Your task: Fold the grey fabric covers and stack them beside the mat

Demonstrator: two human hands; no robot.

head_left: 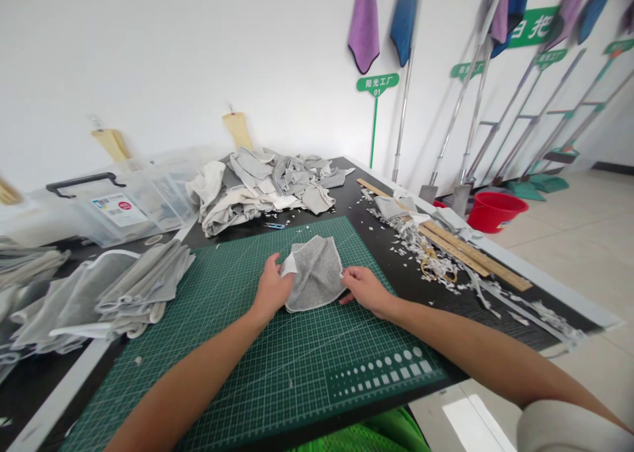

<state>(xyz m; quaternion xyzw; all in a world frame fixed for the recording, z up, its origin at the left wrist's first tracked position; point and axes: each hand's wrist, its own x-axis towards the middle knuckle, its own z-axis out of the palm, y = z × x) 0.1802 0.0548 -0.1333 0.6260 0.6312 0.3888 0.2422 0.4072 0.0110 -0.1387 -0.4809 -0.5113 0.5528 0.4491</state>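
Note:
A small grey cloth with a pale edge is spread over the green cutting mat. On its left side my left hand pinches a corner, which is folded over to show a whiter underside. My right hand grips the cloth's right edge between thumb and fingers. A diagonal crease runs across the fabric between both hands.
Folded grey cloths lie left of the mat, before a clear plastic box. Loose cloths are heaped behind. A blue cutter lies near them. Rightward are scraps, yellow-handled scissors, wooden rulers and a red bucket.

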